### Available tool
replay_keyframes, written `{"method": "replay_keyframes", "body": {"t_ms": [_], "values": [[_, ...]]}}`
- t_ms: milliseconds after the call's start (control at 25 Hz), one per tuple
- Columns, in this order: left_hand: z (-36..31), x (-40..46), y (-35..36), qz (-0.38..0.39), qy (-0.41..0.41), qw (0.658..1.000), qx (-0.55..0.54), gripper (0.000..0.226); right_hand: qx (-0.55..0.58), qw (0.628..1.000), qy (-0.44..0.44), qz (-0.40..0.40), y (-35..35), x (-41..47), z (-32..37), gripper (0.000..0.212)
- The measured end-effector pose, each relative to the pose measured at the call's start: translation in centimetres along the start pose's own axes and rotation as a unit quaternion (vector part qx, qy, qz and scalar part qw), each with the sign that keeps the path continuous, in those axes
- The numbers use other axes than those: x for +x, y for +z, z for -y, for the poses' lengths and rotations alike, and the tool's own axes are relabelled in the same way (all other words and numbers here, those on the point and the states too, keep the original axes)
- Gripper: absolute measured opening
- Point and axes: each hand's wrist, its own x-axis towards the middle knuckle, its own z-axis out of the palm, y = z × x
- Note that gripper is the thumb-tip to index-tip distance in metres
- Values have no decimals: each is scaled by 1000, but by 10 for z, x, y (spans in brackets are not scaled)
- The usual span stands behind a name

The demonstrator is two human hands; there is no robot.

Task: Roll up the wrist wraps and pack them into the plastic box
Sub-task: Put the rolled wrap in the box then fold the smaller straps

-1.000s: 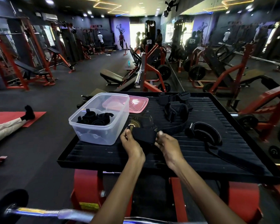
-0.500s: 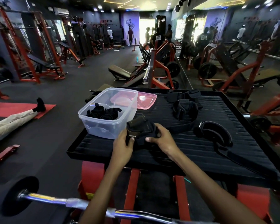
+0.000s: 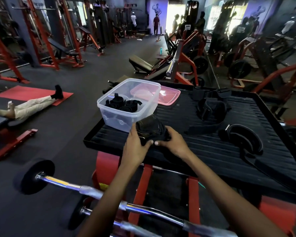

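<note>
Head camera looks down on a black ribbed tabletop (image 3: 203, 151) in a gym, where both hands meet over one dark wrist wrap (image 3: 149, 128). The left hand (image 3: 135, 147) curls round the bundle's near left side, and the right hand (image 3: 173, 143) closes on its right side, thumb tips almost touching at the front edge. The wrap sits bunched between them, partly wound, just in front of the clear plastic box (image 3: 126, 110), and its upper part overlaps the box's near wall in this view; whether it touches the wall I cannot tell.

Rolling looks to be the step in hand: the bundle is thick but loose, with folds showing on top and no tidy end visible. Inside the box lie several rolled wraps (image 3: 122, 104) already packed against its far left side, so the task seems partly done. A pink lid (image 3: 169, 97) lies flat behind the box, and more black straps (image 3: 210, 108) and a padded cuff (image 3: 243, 139) wait on the right of the tabletop.

Next, I judge, the roll needs tightening with the fingers turning it over itself, its loose end secured, then a short lift forward and left over the box's rim into the free space on the near right side.
</note>
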Motion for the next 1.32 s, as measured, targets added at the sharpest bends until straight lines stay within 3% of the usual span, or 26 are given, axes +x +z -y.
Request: {"method": "replay_keyframes", "body": {"t_ms": [160,480,600,720,840,1000,1080,1200,1320], "values": [[-4,-6,0,-29,10,999,-37,103,2,1000,-1,3,-1,-3,3,68],[-5,-4,5,-39,28,998,-27,111,29,999,15,29,-6,-7,-4,84],[-12,-10,7,-87,52,995,-23,96,43,998,29,37,-11,-13,1,88],[-41,-18,20,-168,198,965,-30,58,26,999,22,12,-27,-21,9,82],[-77,-13,52,-90,250,960,-91,41,-37,995,-5,-88,-62,-29,10,66],[-106,2,114,79,146,966,-200,28,-168,960,-4,-224,-124,-43,-8,51],[-117,2,142,149,112,958,-217,25,-269,921,56,-278,-156,-47,-24,53],[-118,-5,166,200,93,956,-192,25,-313,894,204,-249,-192,-51,-49,62],[-109,-3,168,200,99,961,-161,31,-291,919,188,-187,-207,-56,-59,44]]}}
